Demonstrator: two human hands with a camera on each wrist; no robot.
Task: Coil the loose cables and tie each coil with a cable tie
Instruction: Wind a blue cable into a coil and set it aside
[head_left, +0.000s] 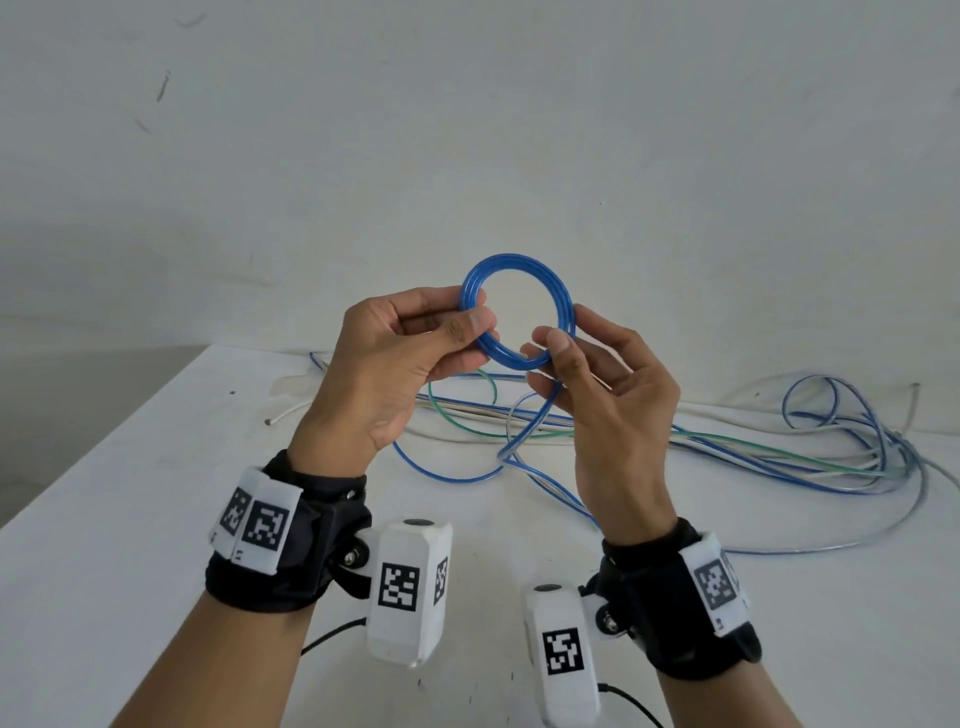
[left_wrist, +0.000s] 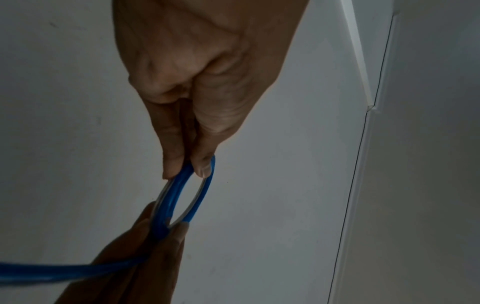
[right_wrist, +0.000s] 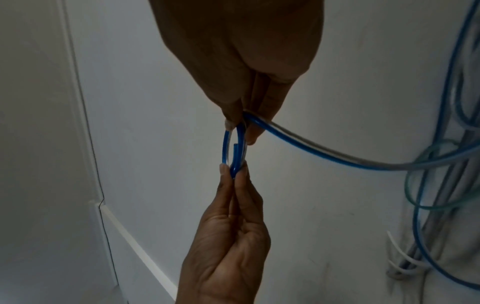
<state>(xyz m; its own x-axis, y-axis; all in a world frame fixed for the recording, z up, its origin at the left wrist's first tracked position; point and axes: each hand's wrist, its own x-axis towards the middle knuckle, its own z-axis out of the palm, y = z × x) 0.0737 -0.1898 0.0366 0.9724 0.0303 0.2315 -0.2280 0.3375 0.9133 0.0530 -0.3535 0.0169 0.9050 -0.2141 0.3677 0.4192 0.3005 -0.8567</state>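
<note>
We hold the small blue coil (head_left: 519, 317) above the tabletop (head_left: 130, 467), left hand (head_left: 400, 364) pinching one side, right hand (head_left: 608, 395) pinching the other. It looks light, springy and slick; we judge crossing turns the safest grip.

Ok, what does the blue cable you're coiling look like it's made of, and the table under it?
Blue cable: apparently glossy, translucent plastic sheathing; it shows highlights and bends into a tight ring, pinched by the left hand and the right hand. Core not visible. Table: matte white, smooth surface, possibly laminate or painted board; cannot tell which.
</note>
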